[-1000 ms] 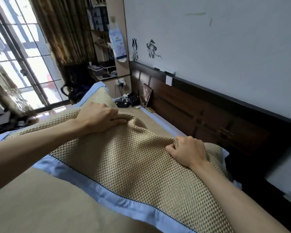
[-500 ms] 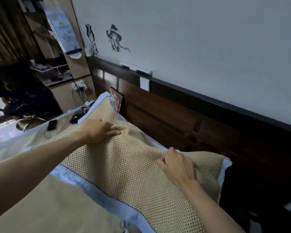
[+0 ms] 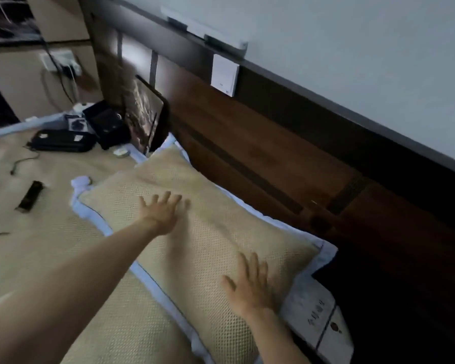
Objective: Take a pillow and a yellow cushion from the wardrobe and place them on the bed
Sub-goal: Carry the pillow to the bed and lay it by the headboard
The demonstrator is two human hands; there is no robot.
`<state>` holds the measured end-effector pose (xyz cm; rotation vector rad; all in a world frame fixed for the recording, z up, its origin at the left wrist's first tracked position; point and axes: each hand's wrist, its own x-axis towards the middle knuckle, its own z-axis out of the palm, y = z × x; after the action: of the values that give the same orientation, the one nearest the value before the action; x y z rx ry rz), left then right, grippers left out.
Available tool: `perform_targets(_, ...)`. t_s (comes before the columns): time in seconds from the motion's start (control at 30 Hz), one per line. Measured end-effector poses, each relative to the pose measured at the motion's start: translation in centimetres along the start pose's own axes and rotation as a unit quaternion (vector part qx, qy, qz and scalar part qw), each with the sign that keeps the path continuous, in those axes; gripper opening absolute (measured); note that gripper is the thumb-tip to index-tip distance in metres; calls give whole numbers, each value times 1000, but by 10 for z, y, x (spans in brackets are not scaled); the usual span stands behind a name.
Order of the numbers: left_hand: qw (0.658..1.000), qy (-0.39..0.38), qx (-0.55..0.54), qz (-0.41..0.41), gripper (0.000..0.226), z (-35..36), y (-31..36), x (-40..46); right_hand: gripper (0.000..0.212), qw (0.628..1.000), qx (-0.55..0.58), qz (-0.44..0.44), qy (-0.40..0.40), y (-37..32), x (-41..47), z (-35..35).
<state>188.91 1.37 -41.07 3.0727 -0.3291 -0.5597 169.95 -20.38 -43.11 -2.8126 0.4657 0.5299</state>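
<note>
A tan woven pillow [image 3: 210,232] with a pale blue border lies flat on the bed [image 3: 45,248], its long side against the dark wooden headboard [image 3: 273,143]. My left hand [image 3: 159,211] rests on the pillow's far half, fingers spread. My right hand [image 3: 250,287] lies flat on its near half, fingers apart. Neither hand grips the fabric. No yellow cushion and no wardrobe are in view.
Black cases [image 3: 63,140], a dark box [image 3: 107,124], a framed picture [image 3: 147,114], a remote [image 3: 29,197] and cables lie at the bed's far corner. A white box [image 3: 318,319] sits right of the pillow. A wall socket [image 3: 61,63] with plugs hangs behind.
Both hands have let go of the bunched pillow fabric and now lie flat on it. The pillow has settled down onto the bed by the headboard. My view has tilted down.
</note>
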Motion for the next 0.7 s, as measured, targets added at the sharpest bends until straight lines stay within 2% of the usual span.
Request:
perform_targets(0.07, 997, 32, -30, 66, 64, 33, 17, 15, 83, 1000, -4, 26, -5, 5, 17, 33)
perform_targets(0.17, 987, 40, -35, 151, 63, 85, 34, 38, 96, 995, -23, 26, 89, 3, 27, 76)
perform_targets(0.23, 983, 75, -37, 165, 60, 116, 31, 53, 99, 986, -5, 11, 169, -3, 36, 91)
perform_targets(0.3, 975, 144, -39, 164, 59, 138, 24, 66, 95, 976, -7, -21, 215, -15, 57, 89)
perform_targets(0.4, 960, 240, -9, 145, 59, 151, 14, 87, 87, 969, -83, -76, 222, -41, 110, 61)
perform_targets(0.47, 954, 270, 6, 128, 59, 147, 0, 108, 87, 967, -113, -76, 215, -51, 138, 52)
perform_targets(0.57, 943, 323, 9, 78, 59, 136, -38, 143, 89, 956, -107, -60, 266, -35, 142, 70)
perform_targets(0.7, 950, 301, -82, -23, 57, 124, -110, 174, 98, 955, -91, -7, 281, 12, 113, 103)
